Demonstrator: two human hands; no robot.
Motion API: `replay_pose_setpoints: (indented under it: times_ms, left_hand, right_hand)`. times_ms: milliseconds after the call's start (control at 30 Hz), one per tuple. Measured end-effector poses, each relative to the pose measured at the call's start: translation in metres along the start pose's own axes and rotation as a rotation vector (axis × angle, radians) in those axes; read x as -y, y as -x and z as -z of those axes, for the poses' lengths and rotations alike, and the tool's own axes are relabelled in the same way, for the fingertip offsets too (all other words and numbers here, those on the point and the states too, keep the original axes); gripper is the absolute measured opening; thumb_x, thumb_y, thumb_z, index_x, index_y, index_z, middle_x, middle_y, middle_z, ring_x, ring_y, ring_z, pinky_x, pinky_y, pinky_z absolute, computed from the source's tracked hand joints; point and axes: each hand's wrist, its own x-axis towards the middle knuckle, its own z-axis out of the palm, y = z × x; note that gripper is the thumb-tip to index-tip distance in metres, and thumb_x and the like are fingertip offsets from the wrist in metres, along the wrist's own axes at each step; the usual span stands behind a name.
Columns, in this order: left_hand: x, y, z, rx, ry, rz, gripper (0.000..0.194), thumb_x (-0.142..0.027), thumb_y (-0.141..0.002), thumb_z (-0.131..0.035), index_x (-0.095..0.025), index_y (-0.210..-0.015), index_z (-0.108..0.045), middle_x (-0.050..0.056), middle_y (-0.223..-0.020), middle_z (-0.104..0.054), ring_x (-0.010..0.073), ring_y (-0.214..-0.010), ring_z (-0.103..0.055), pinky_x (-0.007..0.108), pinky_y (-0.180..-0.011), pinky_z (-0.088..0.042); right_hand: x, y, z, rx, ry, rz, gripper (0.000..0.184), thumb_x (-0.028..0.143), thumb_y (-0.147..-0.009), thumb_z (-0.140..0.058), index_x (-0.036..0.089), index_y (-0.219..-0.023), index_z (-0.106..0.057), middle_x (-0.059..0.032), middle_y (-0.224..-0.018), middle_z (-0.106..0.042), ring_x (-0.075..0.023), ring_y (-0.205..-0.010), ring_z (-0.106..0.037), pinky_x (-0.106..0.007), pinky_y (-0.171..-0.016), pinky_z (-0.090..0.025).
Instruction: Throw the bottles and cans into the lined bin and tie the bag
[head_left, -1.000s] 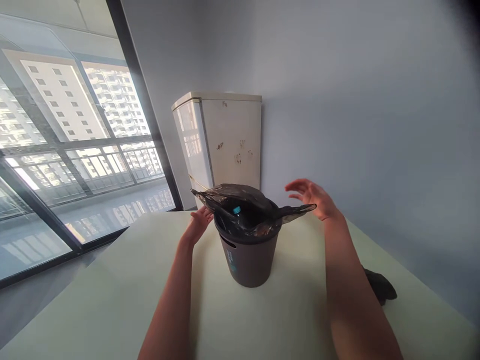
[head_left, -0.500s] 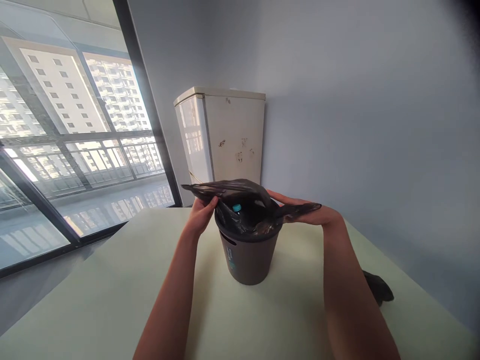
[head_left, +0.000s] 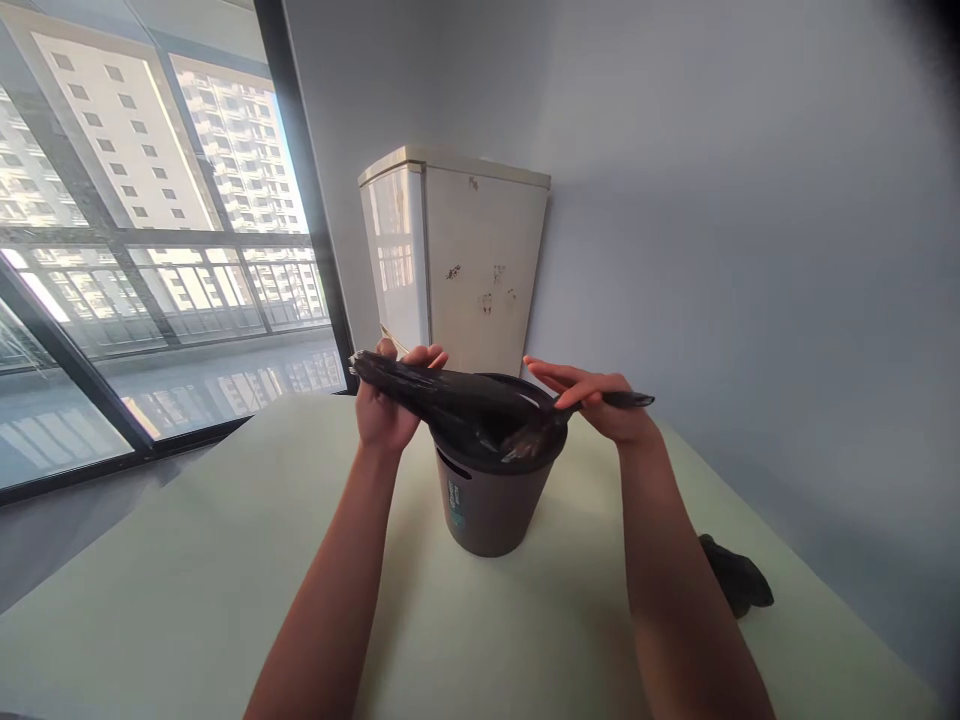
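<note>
A dark grey-brown trash can [head_left: 491,510] stands upright on the pale green table, with a slot below its rim. The black garbage bag [head_left: 465,400] inside it is drawn up across the opening, hiding the contents. At the rim's left, my left hand [head_left: 390,405] is closed around a gathered end of the bag. My right hand [head_left: 596,395], right of the can, has the other bag end between its fingers, and that tip sticks out past the hand.
On the pale green table [head_left: 247,540], a black crumpled item [head_left: 735,575] lies by my right forearm. Behind the table stands a white refrigerator [head_left: 487,260] with worn marks. Glass doors [head_left: 172,300] are at left, a grey wall [head_left: 720,300] at right.
The bag's mouth has been pulled off the rim and bunched, covering the blue-capped bottle seen before. My left hand has wrapped around its end; my right fingers have come over the other end.
</note>
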Motion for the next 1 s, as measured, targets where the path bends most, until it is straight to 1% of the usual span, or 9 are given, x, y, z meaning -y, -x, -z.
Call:
replay_pose_setpoints:
  times_ms: [133,233,333,400,533,633,733,900,1000]
  left_hand:
    - [-0.005,0.0,0.001,-0.068,0.083,-0.019,0.029,-0.047,-0.106,-0.05,-0.025,-0.093,-0.064,-0.002,-0.075,-0.076,0.0227,-0.101,-0.077,0.052,-0.116,-0.048]
    - [-0.009,0.002,0.002,-0.089,0.115,0.015,0.04,-0.046,-0.11,-0.039,-0.026,-0.086,-0.063,-0.008,-0.045,-0.053,0.0156,-0.064,-0.072,0.048,-0.104,-0.056]
    - [-0.013,0.004,0.001,-0.015,0.118,0.07,0.055,-0.046,-0.111,-0.034,-0.022,-0.065,-0.049,-0.012,-0.029,-0.017,0.0072,-0.027,-0.031,0.029,-0.069,-0.06]
    - [-0.016,0.005,-0.001,0.053,0.068,0.153,0.062,-0.056,-0.109,-0.034,-0.02,-0.059,-0.04,-0.011,-0.03,-0.009,0.0059,-0.025,-0.012,0.022,-0.045,-0.045]
    - [-0.025,0.007,-0.017,0.194,-0.087,0.37,0.058,-0.066,-0.1,-0.048,-0.02,-0.066,-0.049,-0.01,-0.042,-0.021,0.0057,-0.033,-0.019,0.021,-0.039,-0.031]
    - [-0.031,0.009,-0.031,0.266,-0.127,0.466,0.037,-0.053,-0.09,-0.066,-0.016,-0.087,-0.062,-0.006,-0.059,-0.034,0.0069,-0.046,-0.034,0.02,-0.046,-0.036]
    - [-0.032,0.013,-0.04,0.3,-0.127,0.497,0.039,-0.04,-0.077,-0.074,-0.011,-0.102,-0.067,0.002,-0.077,-0.046,0.0108,-0.063,-0.046,0.023,-0.055,-0.044]
    - [-0.027,0.018,-0.047,0.269,-0.146,0.457,0.025,-0.029,-0.087,-0.071,-0.008,-0.101,-0.07,0.002,-0.082,-0.042,0.008,-0.066,-0.042,0.02,-0.058,-0.044]
    - [-0.023,0.019,-0.047,0.239,-0.215,0.388,0.016,-0.023,-0.089,-0.073,-0.011,-0.098,-0.07,-0.002,-0.076,-0.038,0.0046,-0.059,-0.036,0.015,-0.053,-0.038]
  right_hand:
    - [-0.004,-0.006,-0.018,-0.537,-0.292,0.073,0.052,0.071,-0.088,-0.069,0.026,-0.064,-0.061,0.0029,-0.094,-0.082,-0.0301,-0.113,-0.076,-0.066,-0.112,-0.047]
    - [0.003,-0.012,-0.029,-0.664,-0.397,0.091,0.06,0.078,-0.084,-0.068,0.024,-0.066,-0.049,0.007,-0.067,-0.073,-0.0257,-0.087,-0.079,-0.062,-0.1,-0.056]
    - [0.008,-0.018,-0.036,-0.614,-0.382,0.045,0.065,0.083,-0.086,-0.06,0.024,-0.068,-0.039,0.0092,-0.045,-0.05,-0.0189,-0.054,-0.067,-0.048,-0.078,-0.062]
    - [0.009,-0.021,-0.039,-0.563,-0.358,-0.014,0.068,0.086,-0.085,-0.056,0.024,-0.069,-0.033,0.0113,-0.04,-0.033,-0.0126,-0.036,-0.044,-0.034,-0.056,-0.055]
    - [0.013,-0.024,-0.043,-0.383,-0.319,-0.212,0.058,0.077,-0.09,-0.061,0.025,-0.075,-0.041,0.0125,-0.048,-0.019,-0.0066,-0.041,-0.012,-0.022,-0.043,-0.023]
    - [0.027,-0.023,-0.044,-0.257,-0.3,-0.297,0.031,0.05,-0.088,-0.071,0.026,-0.099,-0.055,0.0092,-0.06,-0.03,-0.0091,-0.05,-0.021,-0.023,-0.049,-0.023]
    - [0.043,-0.022,-0.044,-0.221,-0.266,-0.298,0.033,0.032,-0.084,-0.068,0.022,-0.115,-0.061,0.0033,-0.073,-0.043,-0.0121,-0.06,-0.034,-0.027,-0.054,-0.031]
    - [0.056,-0.02,-0.044,-0.165,-0.039,-0.264,0.026,0.036,-0.106,-0.052,0.017,-0.106,-0.07,-0.0015,-0.07,-0.053,-0.0149,-0.064,-0.049,-0.031,-0.059,-0.038]
    - [0.055,-0.021,-0.048,-0.155,-0.055,-0.192,0.028,0.041,-0.107,-0.053,0.02,-0.094,-0.066,0.0032,-0.061,-0.043,-0.0161,-0.06,-0.056,-0.031,-0.06,-0.043]
